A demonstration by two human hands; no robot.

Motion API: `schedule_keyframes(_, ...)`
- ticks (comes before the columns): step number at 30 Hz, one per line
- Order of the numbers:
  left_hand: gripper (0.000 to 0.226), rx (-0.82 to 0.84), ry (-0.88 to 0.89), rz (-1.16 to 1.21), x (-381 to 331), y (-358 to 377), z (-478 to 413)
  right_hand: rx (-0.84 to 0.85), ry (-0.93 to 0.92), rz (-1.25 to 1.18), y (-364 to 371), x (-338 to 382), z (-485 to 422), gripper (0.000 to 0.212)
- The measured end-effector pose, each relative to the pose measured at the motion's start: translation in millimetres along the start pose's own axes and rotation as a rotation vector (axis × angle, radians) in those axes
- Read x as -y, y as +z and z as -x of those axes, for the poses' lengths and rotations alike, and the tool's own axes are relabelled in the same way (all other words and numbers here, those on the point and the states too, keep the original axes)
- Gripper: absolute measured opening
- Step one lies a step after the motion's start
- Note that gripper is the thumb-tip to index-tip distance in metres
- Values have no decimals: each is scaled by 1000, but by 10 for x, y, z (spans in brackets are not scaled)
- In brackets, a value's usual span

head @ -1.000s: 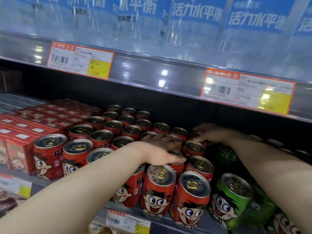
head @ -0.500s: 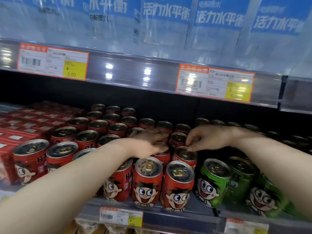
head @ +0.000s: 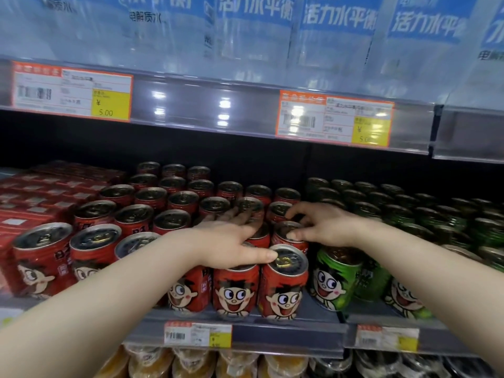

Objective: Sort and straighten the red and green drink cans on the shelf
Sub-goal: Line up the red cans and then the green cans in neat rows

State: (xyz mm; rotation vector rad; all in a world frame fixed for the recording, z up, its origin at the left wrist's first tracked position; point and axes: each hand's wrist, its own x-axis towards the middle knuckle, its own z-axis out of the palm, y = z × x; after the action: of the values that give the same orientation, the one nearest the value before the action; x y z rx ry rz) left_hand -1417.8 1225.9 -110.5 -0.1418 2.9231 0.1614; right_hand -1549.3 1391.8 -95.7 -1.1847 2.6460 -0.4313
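Red drink cans (head: pixel 283 290) with a cartoon face stand in rows across the middle of the shelf (head: pixel 272 334). Green cans (head: pixel 335 279) of the same kind fill the right side. My left hand (head: pixel 231 241) lies flat over the tops of the red cans in the second and third rows, its thumb touching the rim of the front right red can. My right hand (head: pixel 321 227) reaches in from the right, fingers and thumb curled over the top of the second-row red can (head: pixel 289 236) beside the green ones.
Red cartons (head: pixel 32 203) are stacked at the left of the shelf. The shelf above (head: pixel 218 105), with price tags (head: pixel 71 91), hangs low over the cans and carries blue-labelled water packs (head: pixel 245 36). Yellow cups (head: pixel 191 364) sit on the shelf below.
My right hand has come forward from a back-row can to the second-row red can. My left hand stays flat on the can tops, its thumb now at the front can. The view has shifted right.
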Motion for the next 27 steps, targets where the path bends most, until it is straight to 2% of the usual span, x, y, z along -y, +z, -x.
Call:
schedule_keyframes(5,86,-31,-1,2,22,38,-21,-64,63,-10,58,19,-5,53)
schedule_keyframes(11,89,-81,92,104,37,-19,156,105,36,87,-57,15,133,71)
schedule_keyframes(14,79,-58,87,2,8,48,192,103,-8,133,-48,23,119,73)
schedule_keyframes(18,77,-48,90,-30,2,78,164,104,-45,130,-27,12,93,69)
schedule_keyframes(20,77,-45,90,-20,13,73,159,95,-54,102,-21,-14,100,82)
schedule_keyframes(23,76,-44,84,-16,-1,61,184,54,-61,81,12,-42,65,128)
schedule_keyframes(24,75,-43,85,-15,-8,56,194,47,-65,83,28,-73,37,133)
schedule_keyframes(27,74,-44,76,-9,-14,42,218,34,-82,65,50,-109,-3,132)
